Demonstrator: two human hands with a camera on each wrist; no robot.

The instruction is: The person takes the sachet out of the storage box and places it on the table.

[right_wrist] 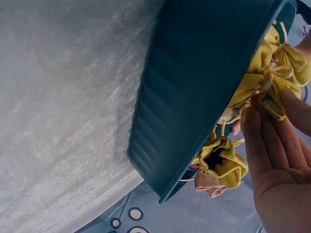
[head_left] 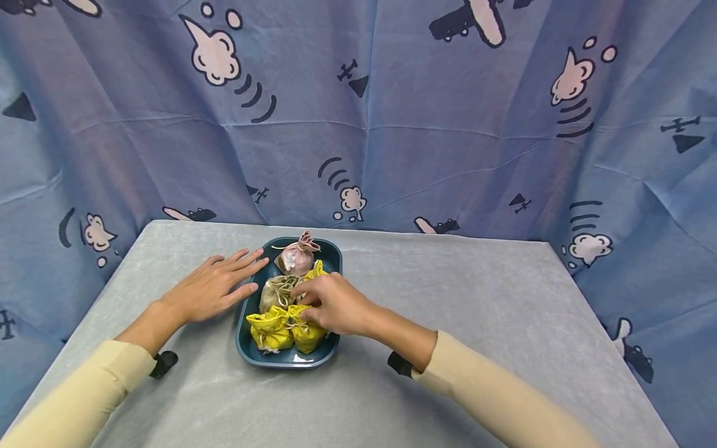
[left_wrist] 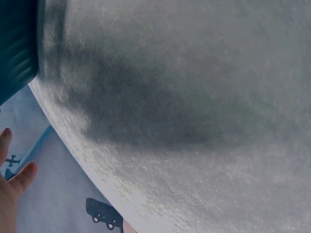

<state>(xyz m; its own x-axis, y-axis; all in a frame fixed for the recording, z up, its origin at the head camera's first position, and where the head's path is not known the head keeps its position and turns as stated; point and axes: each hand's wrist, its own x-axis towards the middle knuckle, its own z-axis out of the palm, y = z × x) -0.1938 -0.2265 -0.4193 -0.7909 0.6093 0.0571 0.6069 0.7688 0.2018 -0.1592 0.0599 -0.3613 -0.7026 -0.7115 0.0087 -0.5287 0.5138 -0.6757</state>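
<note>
A dark teal tray [head_left: 282,361] holds several small drawstring pouches. My left hand [head_left: 210,287] lies at its left side, fingers spread and reaching the rim. Over the right half of the tray, my right hand [head_left: 338,305] pinches the gathered top of the front-right yellow pouch [head_left: 307,338] between thumb and fingers. Beside that one sits another yellow pouch [head_left: 271,331]. Behind them are a beige pouch [head_left: 274,294] and, at the far end, a pink pouch [head_left: 295,261] with a white flower. A third yellow pouch [right_wrist: 224,165], its mouth gaping, is partly hidden by my right hand in the head view.
The tray stands left of centre on a table with a grey cloth [head_left: 476,311]. A blue printed curtain [head_left: 403,93] hangs behind and on both sides of the table. Dark straps [head_left: 164,364] sit at the wrists.
</note>
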